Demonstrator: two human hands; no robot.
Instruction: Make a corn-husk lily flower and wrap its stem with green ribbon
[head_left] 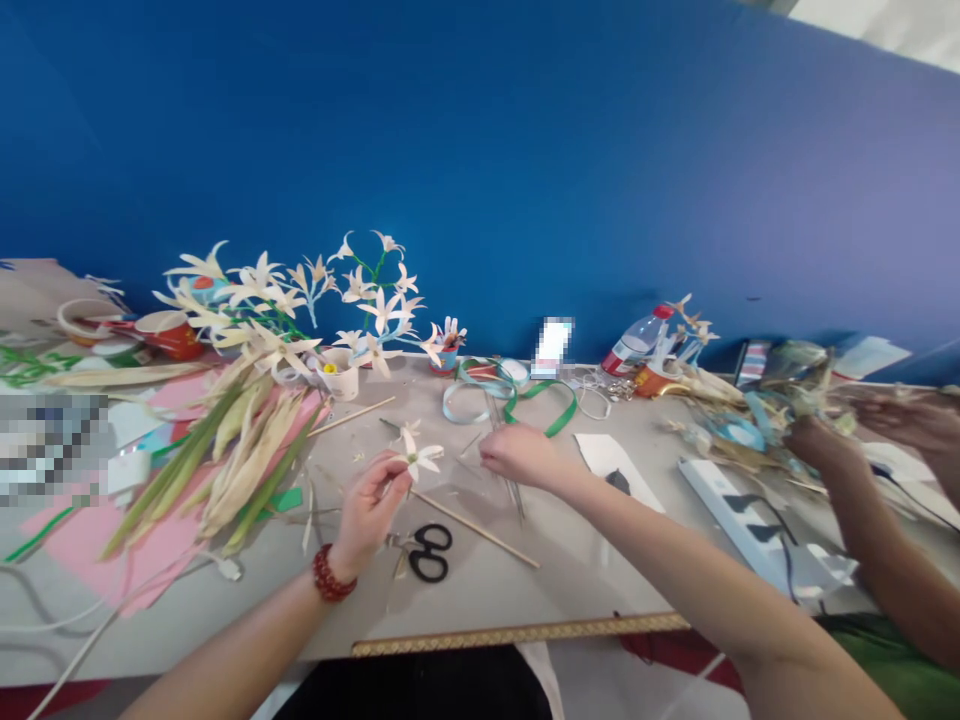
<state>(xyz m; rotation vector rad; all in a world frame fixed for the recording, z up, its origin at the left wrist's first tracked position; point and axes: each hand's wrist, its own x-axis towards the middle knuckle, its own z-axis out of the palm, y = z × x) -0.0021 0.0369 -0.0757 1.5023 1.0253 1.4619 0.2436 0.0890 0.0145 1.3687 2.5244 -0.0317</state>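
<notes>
A white flower with pointed petals [422,461] is pinched between the fingertips of my left hand [373,492], which wears a red beaded bracelet. My right hand [523,456] is closed low over the table, above several thin wires [516,500]; what its fingertips hold, if anything, is too small to make out. Below and between the hands lie black-handled scissors [430,553] and a thin wooden stick [480,530]. Loops of green ribbon [566,410] and pale blue ribbon [454,415] rest just beyond my right hand.
Corn husks [247,455] lie on pink paper [82,550] at left. Behind them, husk flowers [259,280] stand by a white cup [343,378]. At right are a power strip [739,520], a bottle [637,340] and a co-worker's hands [817,440]. A lit screen [553,345] leans against the wall.
</notes>
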